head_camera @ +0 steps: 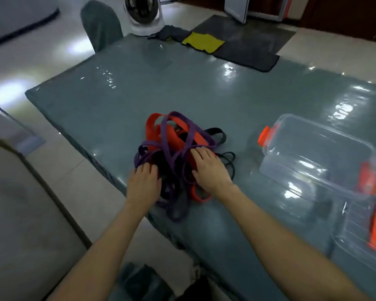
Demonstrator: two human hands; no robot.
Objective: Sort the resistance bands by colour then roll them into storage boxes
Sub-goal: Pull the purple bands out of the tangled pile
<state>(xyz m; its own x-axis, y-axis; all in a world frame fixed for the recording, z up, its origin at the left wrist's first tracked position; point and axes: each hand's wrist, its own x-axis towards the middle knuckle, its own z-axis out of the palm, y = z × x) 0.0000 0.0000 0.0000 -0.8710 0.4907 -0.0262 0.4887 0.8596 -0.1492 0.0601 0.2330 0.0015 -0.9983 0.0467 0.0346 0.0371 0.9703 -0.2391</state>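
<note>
Lighting dim, cool-toned. Specular glare streaks along the glossy counter [204, 94] far edge and right corner, also on the floor [7, 92]. Overall softness; frame edges bowed by wide-angle distortion, bottom corners blurred.

Noted: orange-red bands [152, 127], purple bands [178, 115], black bands [219, 131]; plain grey-blue table [139, 94]; clear storage boxes [317, 148] with orange latches [263, 135]; one yellow cloth [203, 41], one dark grey cloth [248, 54]; white fan [146, 29].

L hand [143, 181] & R hand [209, 171] rest flat on tangled red/purple/black bands [172, 144] near table [139, 94] edge; clear box [317, 155] w/ orange latches to the right, 2nd box [360, 240] nearer.
</note>
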